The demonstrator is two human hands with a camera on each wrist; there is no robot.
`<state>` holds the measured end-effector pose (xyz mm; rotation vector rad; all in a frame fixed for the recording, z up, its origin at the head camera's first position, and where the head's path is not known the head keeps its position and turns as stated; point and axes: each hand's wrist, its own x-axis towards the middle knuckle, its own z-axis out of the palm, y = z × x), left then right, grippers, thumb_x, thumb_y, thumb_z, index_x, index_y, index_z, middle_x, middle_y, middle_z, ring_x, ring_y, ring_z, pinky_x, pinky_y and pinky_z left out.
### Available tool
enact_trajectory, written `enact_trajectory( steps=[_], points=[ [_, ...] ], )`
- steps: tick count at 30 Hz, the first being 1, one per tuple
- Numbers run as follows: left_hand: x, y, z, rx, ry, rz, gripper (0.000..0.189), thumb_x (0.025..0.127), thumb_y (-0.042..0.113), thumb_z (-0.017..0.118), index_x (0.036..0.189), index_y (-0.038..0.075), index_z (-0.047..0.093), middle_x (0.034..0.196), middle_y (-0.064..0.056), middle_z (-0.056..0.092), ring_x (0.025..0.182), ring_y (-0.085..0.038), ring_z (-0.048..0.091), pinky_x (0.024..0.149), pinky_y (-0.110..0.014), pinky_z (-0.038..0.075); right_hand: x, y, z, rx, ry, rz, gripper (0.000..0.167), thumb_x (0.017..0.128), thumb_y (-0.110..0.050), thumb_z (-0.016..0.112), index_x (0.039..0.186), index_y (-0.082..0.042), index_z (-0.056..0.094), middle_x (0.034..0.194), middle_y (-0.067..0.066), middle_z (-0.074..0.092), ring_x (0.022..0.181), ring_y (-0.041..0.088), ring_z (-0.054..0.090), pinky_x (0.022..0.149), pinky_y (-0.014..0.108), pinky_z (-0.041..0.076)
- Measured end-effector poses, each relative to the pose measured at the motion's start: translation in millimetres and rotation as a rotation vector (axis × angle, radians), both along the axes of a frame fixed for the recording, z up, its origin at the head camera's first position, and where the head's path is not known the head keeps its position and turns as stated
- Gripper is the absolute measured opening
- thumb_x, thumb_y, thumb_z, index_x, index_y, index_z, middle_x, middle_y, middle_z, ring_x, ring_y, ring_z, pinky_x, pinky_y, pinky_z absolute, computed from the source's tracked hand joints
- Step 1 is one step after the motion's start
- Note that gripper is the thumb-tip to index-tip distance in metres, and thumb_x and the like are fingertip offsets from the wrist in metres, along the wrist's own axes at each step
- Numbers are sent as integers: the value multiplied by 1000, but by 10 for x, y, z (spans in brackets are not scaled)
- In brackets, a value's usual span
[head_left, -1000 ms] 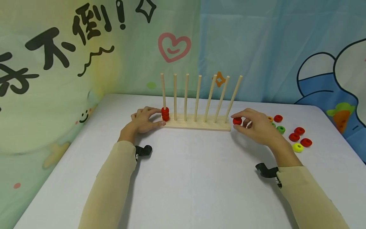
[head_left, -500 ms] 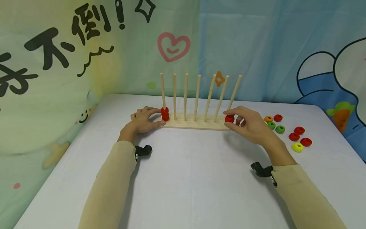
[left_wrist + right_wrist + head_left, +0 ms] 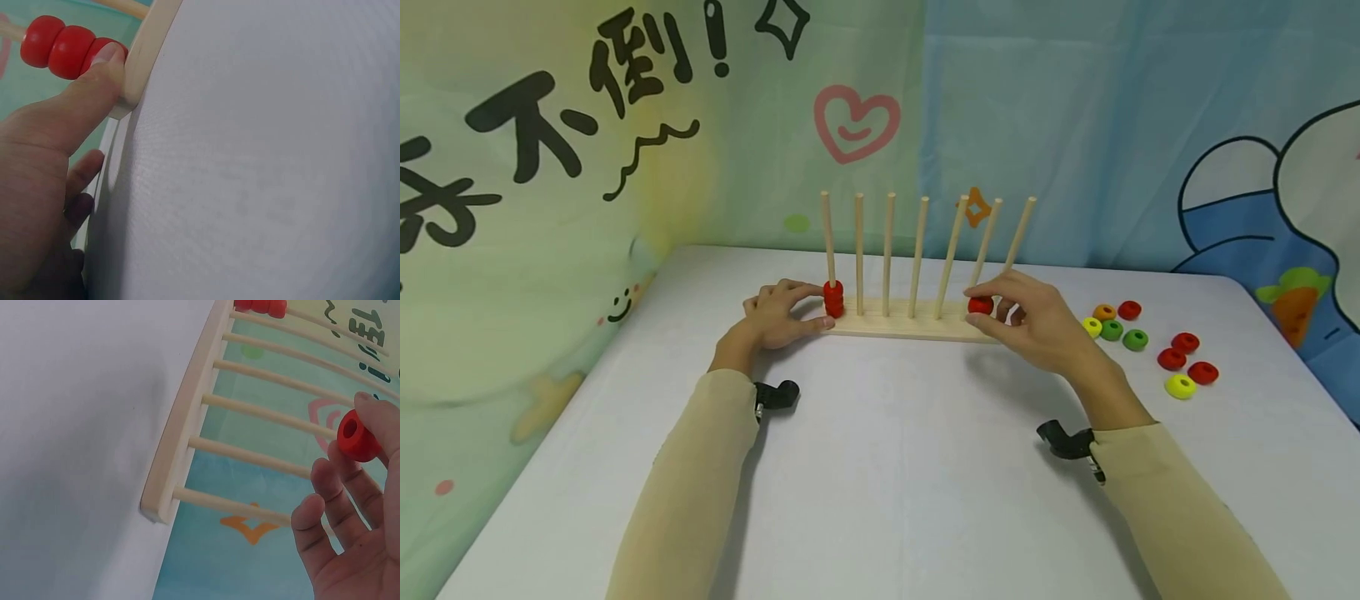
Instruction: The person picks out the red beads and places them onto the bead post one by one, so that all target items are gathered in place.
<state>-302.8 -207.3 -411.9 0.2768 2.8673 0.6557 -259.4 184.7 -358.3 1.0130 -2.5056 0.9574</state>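
Note:
A wooden peg rack [image 3: 910, 330] with a row of several upright pegs stands on the white table. Three red beads [image 3: 69, 51] are stacked on its leftmost peg. My left hand [image 3: 777, 317] grips the rack's left end by thumb and index finger; in the left wrist view the thumb lies against the base and the lowest bead. Between thumb and index finger of my right hand [image 3: 1028, 318] is another red bead [image 3: 357, 439], its hole showing in the right wrist view. That bead is held in front of the rack's right-hand pegs, off any peg.
Loose beads lie on the table at the right: red beads [image 3: 1186, 342], green beads [image 3: 1135, 339], an orange bead [image 3: 1104, 312] and yellow beads [image 3: 1181, 386]. A printed cloth [image 3: 1052, 108] hangs behind the table.
My right hand has moved left with the red bead, from beyond the rack's right end to in front of its right-hand pegs. The left hand has stayed in place.

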Motion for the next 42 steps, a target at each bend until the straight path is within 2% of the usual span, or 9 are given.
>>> enact_trajectory(
  steps=[9, 19, 25, 33, 42],
  points=[
    [-5, -12, 11, -17, -1, -2, 76, 84, 73, 56, 148, 36, 41, 156, -6, 28, 139, -39, 21, 103, -61, 17, -47, -130, -28, -66, 34, 52, 32, 86, -12, 77, 116, -18, 70, 99, -6, 62, 74, 10, 54, 57, 28, 46],
    [33, 11, -38, 3, -12, -7, 74, 84, 73, 56, 147, 36, 43, 155, -5, 30, 139, -38, 22, 101, -59, 19, -42, -329, -59, -113, 5, 111, 31, 86, -12, 78, 116, -17, 70, 102, -5, 63, 73, 12, 55, 56, 30, 47],
    [23, 20, -22, 0, 8, -4, 72, 85, 70, 57, 147, 37, 42, 155, -5, 30, 138, -37, 23, 102, -59, 19, -60, -420, -4, -128, 44, 116, 30, 86, -11, 77, 115, -16, 70, 102, -4, 62, 72, 11, 54, 55, 29, 45],
    [6, 27, 7, 0, 5, -1, 71, 86, 68, 57, 148, 36, 42, 156, -6, 30, 139, -37, 22, 103, -59, 18, -93, -544, 51, -158, 30, 133, 30, 86, -12, 78, 114, -17, 71, 104, -3, 60, 73, 11, 55, 56, 28, 46],
    [4, 7, 8, -6, -2, 6, 74, 85, 71, 57, 148, 36, 42, 156, -6, 29, 139, -38, 22, 103, -61, 17, -127, -691, 85, -185, 63, 148, 30, 85, -10, 78, 113, -16, 71, 107, -3, 61, 71, 10, 54, 54, 29, 46]
  ],
)
